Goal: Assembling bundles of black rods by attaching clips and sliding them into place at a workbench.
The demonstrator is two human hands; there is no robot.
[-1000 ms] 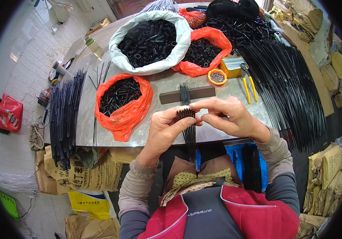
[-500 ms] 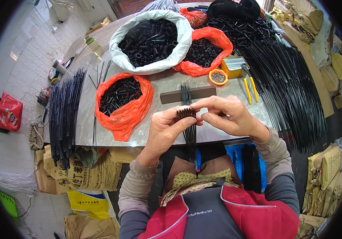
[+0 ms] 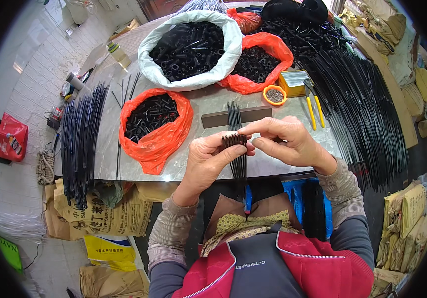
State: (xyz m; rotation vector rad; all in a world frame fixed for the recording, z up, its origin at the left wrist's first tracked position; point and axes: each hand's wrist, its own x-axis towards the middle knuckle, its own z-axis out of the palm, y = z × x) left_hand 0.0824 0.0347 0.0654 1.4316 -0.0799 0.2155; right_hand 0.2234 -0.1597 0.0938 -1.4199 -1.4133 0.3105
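Black rods (image 3: 237,158) bundled in left hand (image 3: 208,164), right hand (image 3: 285,141) pinching bundle top; orange bag (image 3: 161,141) just beyond on desk (image 3: 203,102)

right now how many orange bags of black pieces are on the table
3: one orange bag left of the hands, one beside the white bag, one partly hidden behind it.

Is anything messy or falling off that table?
Yes. The long thin black rods on the right fan out past the grey table edge and droop, and another bundle of black rods overhangs the left edge. Nothing looks spilled; the bags hold their black tubes.
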